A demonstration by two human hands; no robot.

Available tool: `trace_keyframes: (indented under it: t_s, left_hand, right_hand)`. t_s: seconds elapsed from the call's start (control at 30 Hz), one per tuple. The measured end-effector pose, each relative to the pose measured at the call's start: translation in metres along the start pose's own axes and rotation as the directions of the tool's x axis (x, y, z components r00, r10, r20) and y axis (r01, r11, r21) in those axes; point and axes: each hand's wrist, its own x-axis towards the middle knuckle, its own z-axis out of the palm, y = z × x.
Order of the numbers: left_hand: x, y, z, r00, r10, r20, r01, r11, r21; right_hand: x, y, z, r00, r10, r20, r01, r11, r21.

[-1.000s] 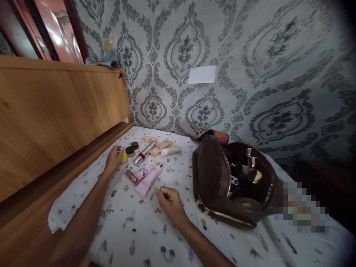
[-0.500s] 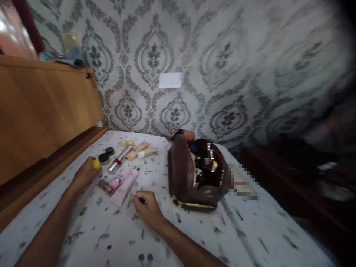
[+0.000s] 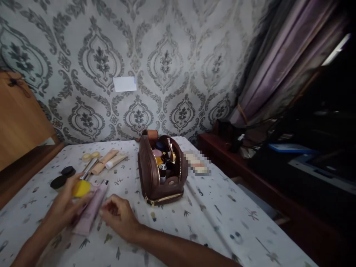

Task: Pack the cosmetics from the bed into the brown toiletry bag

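Wallpaper point(image 3: 167, 66) tops the frame. Lower left, your left hand point(image 3: 60, 207) grips a yellow-lidded jar point(image 3: 81, 188); the pink tube point(image 3: 91, 212) shows blurred print. Right hand's point(image 3: 120, 216) grip is unclear.

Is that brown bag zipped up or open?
Open. The mouth of the brown bag gapes, the zipper teeth along its two edges stand apart, and small containers show inside.

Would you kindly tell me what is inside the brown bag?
Inside the brown bag: a silver-topped container, a gold-toned item and a dark blue item. Whatever lies beneath them is covered.
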Motion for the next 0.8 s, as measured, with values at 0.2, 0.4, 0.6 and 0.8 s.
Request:
trace_keyframes:
  t_s: [0.2,0.4,0.6,0.8]
  left_hand:
    - [-0.027,0.022,0.037,0.946,0.284,0.159,-0.273,0.958,-0.086]
    - [-0.031,0.018,0.049,0.940,0.314,0.130,-0.308,0.949,-0.069]
    - [-0.027,0.031,0.042,0.963,0.190,0.190,-0.176,0.980,-0.088]
    - [-0.028,0.036,0.037,0.964,0.178,0.195,-0.145,0.975,-0.170]
  right_hand:
    - [0.002,-0.004,-0.003,0.990,-0.019,-0.143,0.016,1.000,-0.023]
    - [0.005,-0.001,-0.001,0.989,-0.033,-0.146,0.043,0.997,0.061]
    - [0.007,0.000,-0.006,0.986,-0.030,-0.163,0.047,0.994,0.103]
    - [0.008,0.006,-0.009,0.987,0.001,-0.158,0.015,0.995,0.098]
